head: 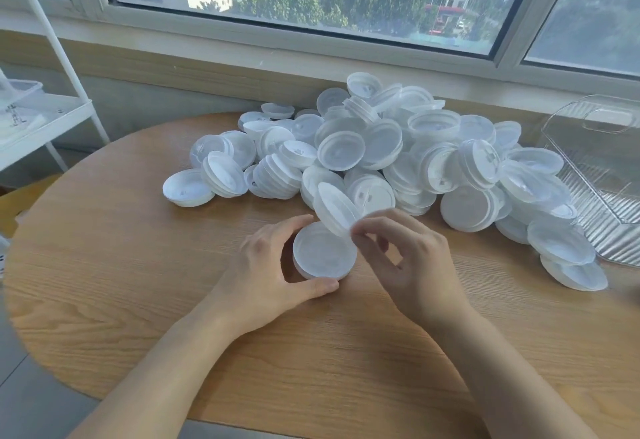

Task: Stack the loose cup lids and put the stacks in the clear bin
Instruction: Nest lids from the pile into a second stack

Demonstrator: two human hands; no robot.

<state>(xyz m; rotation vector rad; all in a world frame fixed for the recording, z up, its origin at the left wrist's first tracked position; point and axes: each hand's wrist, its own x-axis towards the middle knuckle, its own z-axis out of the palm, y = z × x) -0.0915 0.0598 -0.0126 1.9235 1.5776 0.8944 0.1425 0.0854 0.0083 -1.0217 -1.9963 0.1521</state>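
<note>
A big pile of translucent white cup lids [398,158] covers the far half of the round wooden table [138,265]. In front of it a short stack of lids [323,255] stands on the table, and my left hand [273,265] curls round its left side, thumb at the front. My right hand [405,258] pinches a single lid [334,208] by its rim, tilted on edge just above the stack's far right side. The clear bin [602,175] stands at the right edge, partly out of frame.
Several lids [568,255] lie against the bin's front wall. A white metal shelf unit [41,116] stands left of the table. A window sill and wall run behind the pile. Bare wood lies to the left of and in front of my hands.
</note>
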